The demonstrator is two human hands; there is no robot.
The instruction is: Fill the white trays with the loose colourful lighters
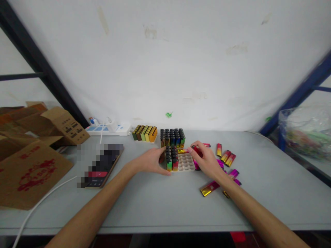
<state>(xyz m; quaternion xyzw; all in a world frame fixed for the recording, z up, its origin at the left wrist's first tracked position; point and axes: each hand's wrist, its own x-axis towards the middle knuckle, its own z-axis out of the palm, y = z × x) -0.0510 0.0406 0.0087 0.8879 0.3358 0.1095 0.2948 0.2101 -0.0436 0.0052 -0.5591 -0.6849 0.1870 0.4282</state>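
A pale tray [184, 162] with rows of round-edged holes lies on the table in front of me. Upright lighters with black tops [172, 159] fill its left columns, green and red ones at the front. My left hand [152, 160] wraps round the tray's left end, thumb at the near side and fingers behind. Over the right end, my right hand [205, 160] is closed on a red lighter [197, 151]. Near its fingertips a yellow and pink lighter [183, 151] lies sideways at the tray's back. Loose shiny lighters [210, 187] lie under and beside my right forearm.
Behind the tray stand a block of black-topped lighters [172, 137] and a block of yellow and green ones [145, 133]. A phone [107, 168], power strip [120, 129], white cable [49, 193] and cardboard boxes [38, 172] are leftward. A clear plastic bag [305, 134] sits far right.
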